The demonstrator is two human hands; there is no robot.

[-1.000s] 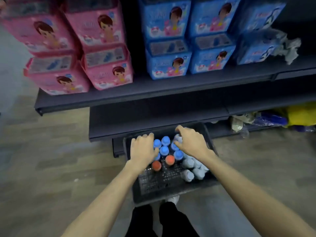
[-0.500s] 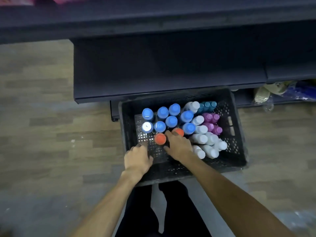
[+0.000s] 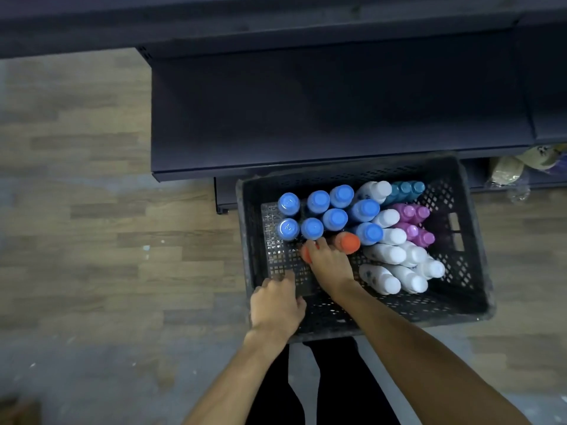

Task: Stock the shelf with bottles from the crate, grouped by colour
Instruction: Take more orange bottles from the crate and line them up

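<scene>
A black plastic crate (image 3: 478, 240) stands on the floor against the dark bare shelf (image 3: 306, 118). Inside it, several blue-capped bottles (image 3: 319, 201) stand at the left, white bottles (image 3: 389, 254) lean in the middle, and purple bottles (image 3: 411, 231) and teal bottles (image 3: 405, 188) fill the right. My right hand (image 3: 331, 265) reaches in, its fingers closed over one orange-capped bottle (image 3: 305, 254); a second orange-capped bottle (image 3: 349, 243) stands just right of the fingers. My left hand (image 3: 276, 305) hovers over the crate's bare near-left corner, fingers curled, holding nothing.
Wood-pattern floor (image 3: 92, 210) surrounds the crate. My legs in black trousers (image 3: 331, 381) stand right behind its near wall. Bagged goods (image 3: 506, 173) lie on the lowest shelf at the far right. An upper shelf edge (image 3: 276, 32) overhangs at the top.
The view has tipped down from the stocked upper shelves to the crate. Both hands drew back from the blue caps; my right hand settled on the orange-capped bottles.
</scene>
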